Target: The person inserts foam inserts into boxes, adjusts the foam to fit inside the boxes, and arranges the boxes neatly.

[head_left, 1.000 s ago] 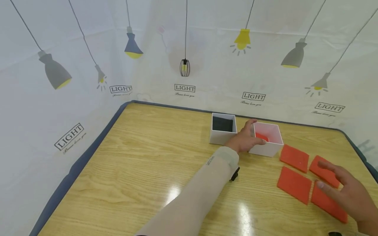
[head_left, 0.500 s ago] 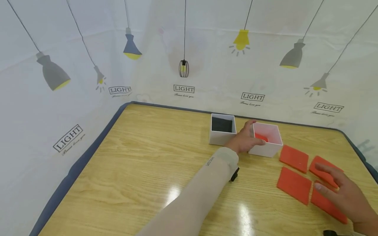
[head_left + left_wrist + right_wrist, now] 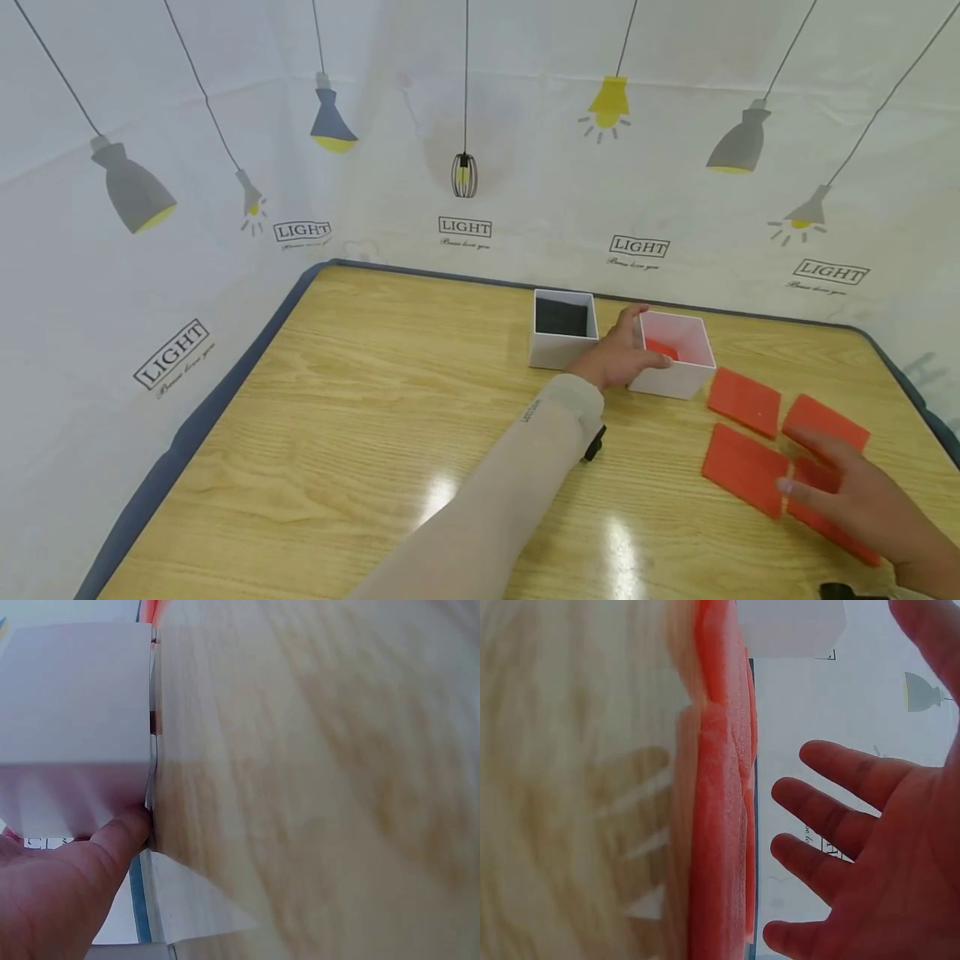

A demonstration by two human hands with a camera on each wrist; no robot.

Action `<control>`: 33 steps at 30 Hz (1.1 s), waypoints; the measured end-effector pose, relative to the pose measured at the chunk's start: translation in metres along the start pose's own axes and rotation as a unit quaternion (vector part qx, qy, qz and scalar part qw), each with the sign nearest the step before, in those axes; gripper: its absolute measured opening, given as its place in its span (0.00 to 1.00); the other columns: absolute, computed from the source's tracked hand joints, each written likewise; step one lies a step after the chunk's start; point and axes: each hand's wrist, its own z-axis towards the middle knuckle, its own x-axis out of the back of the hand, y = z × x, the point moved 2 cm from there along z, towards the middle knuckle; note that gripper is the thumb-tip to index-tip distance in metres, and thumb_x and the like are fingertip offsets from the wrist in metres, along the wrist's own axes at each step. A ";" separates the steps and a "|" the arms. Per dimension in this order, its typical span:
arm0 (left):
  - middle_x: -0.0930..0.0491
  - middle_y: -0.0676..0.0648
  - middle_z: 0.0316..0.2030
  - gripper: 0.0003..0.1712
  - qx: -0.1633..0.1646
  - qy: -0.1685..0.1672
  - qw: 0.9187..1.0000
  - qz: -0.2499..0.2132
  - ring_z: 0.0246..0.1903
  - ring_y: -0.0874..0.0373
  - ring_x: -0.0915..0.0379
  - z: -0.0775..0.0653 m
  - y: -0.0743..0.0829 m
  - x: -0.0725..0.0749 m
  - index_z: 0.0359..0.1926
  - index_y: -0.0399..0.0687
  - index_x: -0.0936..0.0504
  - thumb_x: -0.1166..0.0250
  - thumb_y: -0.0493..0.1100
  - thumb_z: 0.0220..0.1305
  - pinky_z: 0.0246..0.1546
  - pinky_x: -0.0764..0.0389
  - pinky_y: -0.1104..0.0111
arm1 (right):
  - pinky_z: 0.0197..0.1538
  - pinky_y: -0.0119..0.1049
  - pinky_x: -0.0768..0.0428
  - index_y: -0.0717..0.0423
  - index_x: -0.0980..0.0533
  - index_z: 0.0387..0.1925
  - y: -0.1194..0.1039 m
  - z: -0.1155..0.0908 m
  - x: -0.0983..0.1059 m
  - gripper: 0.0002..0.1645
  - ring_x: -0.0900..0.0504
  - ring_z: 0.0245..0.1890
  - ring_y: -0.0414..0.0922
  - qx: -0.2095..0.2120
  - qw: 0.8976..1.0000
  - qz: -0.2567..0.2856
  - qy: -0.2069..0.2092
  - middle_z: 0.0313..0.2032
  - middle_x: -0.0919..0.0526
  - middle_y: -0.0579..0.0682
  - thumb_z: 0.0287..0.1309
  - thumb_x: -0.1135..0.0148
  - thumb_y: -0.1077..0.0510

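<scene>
My left hand (image 3: 618,358) holds a white open-topped box (image 3: 663,383) at its left side, thumb at the front wall and a finger near the back corner. Something red (image 3: 660,349) lies inside that box. In the left wrist view my left hand (image 3: 67,889) touches the box's wall (image 3: 75,697). To the right, my right hand (image 3: 870,500) hovers with fingers spread over several flat red square pads (image 3: 744,467) on the table, partly hiding two of them. The right wrist view has the right hand (image 3: 885,832) holding nothing, apart from the thick soft-looking pads (image 3: 720,840).
A second white box (image 3: 555,352), with a black piece (image 3: 561,317) inside, stands left of the held box. Both boxes are near the back edge of the wood-patterned table (image 3: 337,417). A pale sheet printed with lamps (image 3: 540,200) hangs behind.
My right hand has moved left and a little lower over the red pads. My left hand and the box stay in place; the whole view has shifted slightly.
</scene>
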 end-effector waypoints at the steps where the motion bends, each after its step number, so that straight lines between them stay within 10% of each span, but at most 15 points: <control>1: 0.33 0.51 0.73 0.51 0.001 0.000 1.000 0.003 0.65 0.56 0.33 0.000 0.000 0.000 0.80 0.70 0.46 0.25 0.49 0.65 0.72 0.32 0.59 | 0.57 0.80 0.36 0.73 0.53 0.80 0.001 0.001 0.000 0.57 0.47 0.69 0.83 -0.002 1.000 -0.005 -0.005 0.73 0.49 0.84 0.74 0.37 0.39; 27: 0.37 0.60 0.76 0.50 0.037 -0.010 0.999 0.014 0.64 0.61 0.32 0.010 -0.002 -0.001 0.77 0.82 0.46 0.25 0.53 0.64 0.68 0.29 0.61 | 0.51 0.76 0.26 0.73 0.37 0.73 0.008 0.013 -0.010 0.67 0.35 0.59 0.78 0.005 0.991 -0.130 -0.030 0.66 0.39 0.81 0.53 0.25 0.27; 33: 0.37 0.60 0.77 0.51 0.033 -0.009 0.999 0.021 0.67 0.61 0.32 0.009 -0.004 0.000 0.78 0.82 0.47 0.25 0.53 0.64 0.69 0.30 0.61 | 0.48 0.85 0.37 0.73 0.36 0.72 0.009 0.015 -0.011 0.67 0.32 0.60 0.78 0.013 0.988 -0.153 -0.025 0.65 0.35 0.80 0.50 0.23 0.27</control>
